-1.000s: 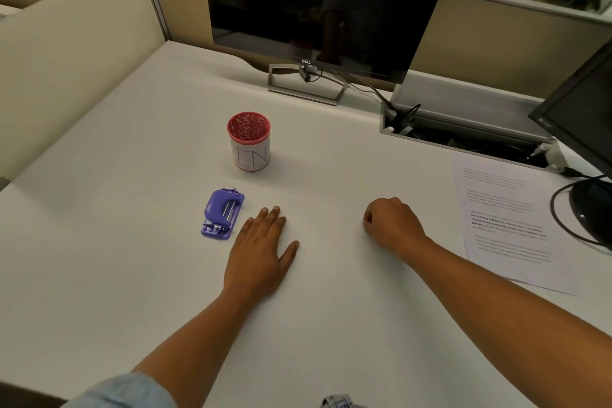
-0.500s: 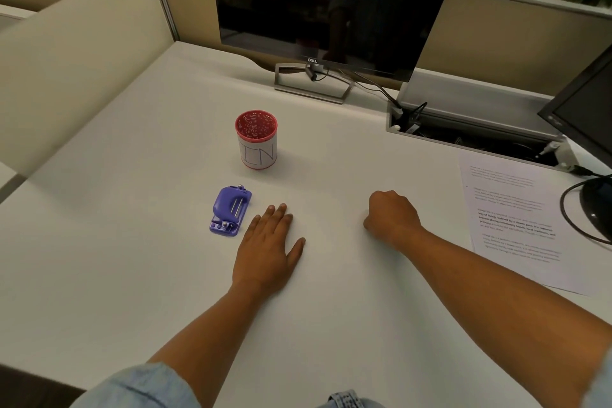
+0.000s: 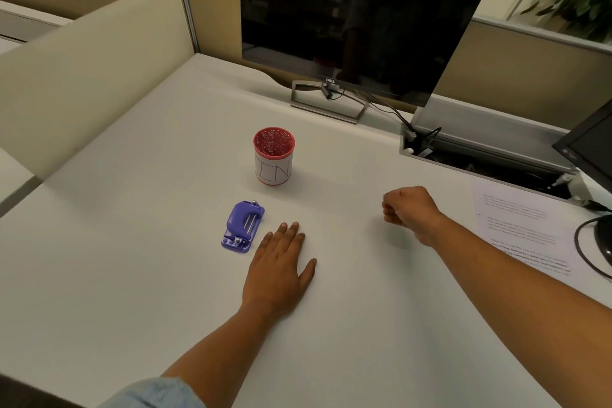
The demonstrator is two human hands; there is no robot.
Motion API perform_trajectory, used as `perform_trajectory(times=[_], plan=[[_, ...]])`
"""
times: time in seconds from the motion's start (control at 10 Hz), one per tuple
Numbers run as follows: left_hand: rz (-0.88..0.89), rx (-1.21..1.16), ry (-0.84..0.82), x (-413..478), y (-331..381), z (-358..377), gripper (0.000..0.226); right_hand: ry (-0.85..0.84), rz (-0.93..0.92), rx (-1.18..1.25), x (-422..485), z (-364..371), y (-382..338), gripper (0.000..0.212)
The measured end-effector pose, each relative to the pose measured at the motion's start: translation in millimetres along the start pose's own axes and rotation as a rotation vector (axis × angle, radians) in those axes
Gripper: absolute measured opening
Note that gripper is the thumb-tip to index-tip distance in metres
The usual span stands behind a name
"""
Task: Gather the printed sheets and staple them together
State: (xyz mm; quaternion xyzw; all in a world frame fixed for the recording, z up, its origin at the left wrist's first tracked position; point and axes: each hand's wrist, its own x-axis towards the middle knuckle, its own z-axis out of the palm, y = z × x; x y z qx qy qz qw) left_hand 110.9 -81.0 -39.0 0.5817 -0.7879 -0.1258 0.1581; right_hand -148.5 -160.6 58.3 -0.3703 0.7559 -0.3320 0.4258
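A small purple stapler (image 3: pixel 242 227) lies flat on the white desk (image 3: pixel 132 242). Just to its right my left hand (image 3: pixel 281 270) rests palm down, fingers spread a little, holding nothing. My right hand (image 3: pixel 409 210) is a closed fist in the middle of the desk, slightly raised, with nothing visible in it. The printed sheets (image 3: pixel 520 232) lie at the right side of the desk, beyond my right forearm, partly under a monitor's cable.
A red-rimmed cup (image 3: pixel 274 156) with a paper label stands behind the stapler. A dark monitor (image 3: pixel 361 20) stands at the back. A second monitor's base and cable (image 3: pixel 592 242) sit at the right edge. An open cable tray (image 3: pixel 480 152) runs along the back right.
The view has tilted up a little. My right fist has lifted slightly off the desk. My left hand stays flat beside the stapler.
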Motion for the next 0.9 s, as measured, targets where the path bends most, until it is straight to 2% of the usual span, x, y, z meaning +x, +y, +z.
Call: perform_trajectory(times=[0.1, 0.2, 0.4, 0.5, 0.7, 0.9], plan=[[-0.004, 0.008, -0.011, 0.9, 0.8, -1.9, 0.064, -0.039, -0.140, -0.133, 3.7, 25.6, -21.5, 0.014], [-0.008, 0.007, -0.033, 2.6, 0.5, -2.0, 0.067, -0.042, -0.357, -0.328, 4.4, 61.5, -53.5, 0.012], [-0.007, -0.004, -0.042, 3.9, 0.9, -3.7, 0.066, -0.013, -0.678, -0.541, 11.6, 126.2, -117.1, 0.007], [-0.003, 0.000, -0.044, 4.6, 0.8, -4.6, 0.065, -0.016, -0.734, -0.649, 20.6, 143.8, -132.4, 0.008], [0.001, 0.009, -0.059, 4.9, 1.8, -5.6, 0.060, -0.020, -0.784, -0.813, 29.9, 160.3, -139.1, 0.021], [-0.002, -0.003, -0.038, 4.6, 3.3, -5.7, 0.058, 0.019, -0.767, -0.759, 31.0, 156.1, -135.9, 0.026]])
